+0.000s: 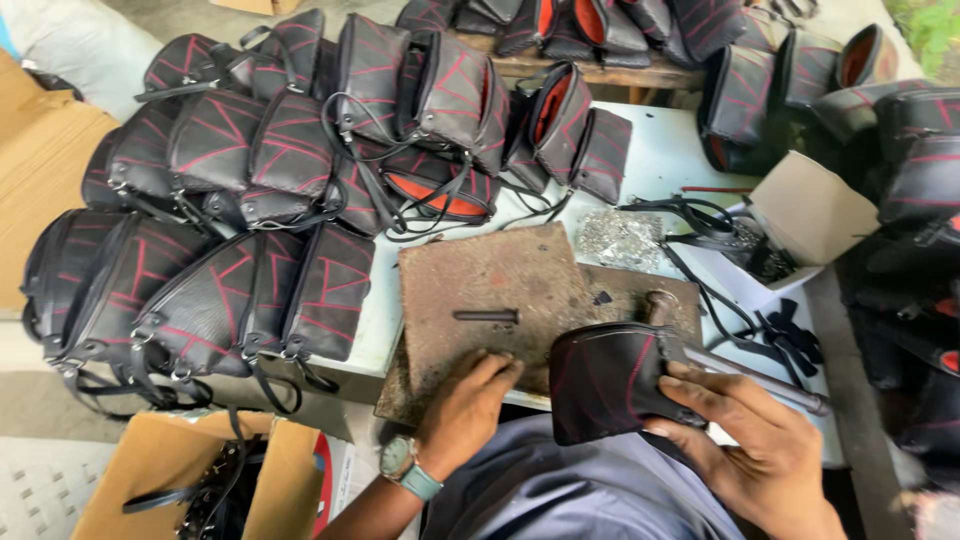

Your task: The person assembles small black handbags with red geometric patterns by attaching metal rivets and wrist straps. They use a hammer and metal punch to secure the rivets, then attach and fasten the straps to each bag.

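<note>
Lower right of centre: a black pouch [607,382] with red stitched lines, held at the near edge of the bench [660,160]. It looks soft and light, likely to fold under pressure rather than keep its shape, and not fragile; its stiffer seamed edge appears the surest place to grip. The right hand [755,440] is closed on the pouch's right side, thumb on top, fingers curled beneath. The left hand [468,405], with a wristwatch [403,462], lies loosely curled and palm-down on the rusty metal plate [490,295], holding nothing, just below a dark punch [487,316]. A metal rod [760,375] runs behind the pouch. Finished black bags [250,290] crowd the left and top of the frame.
</note>
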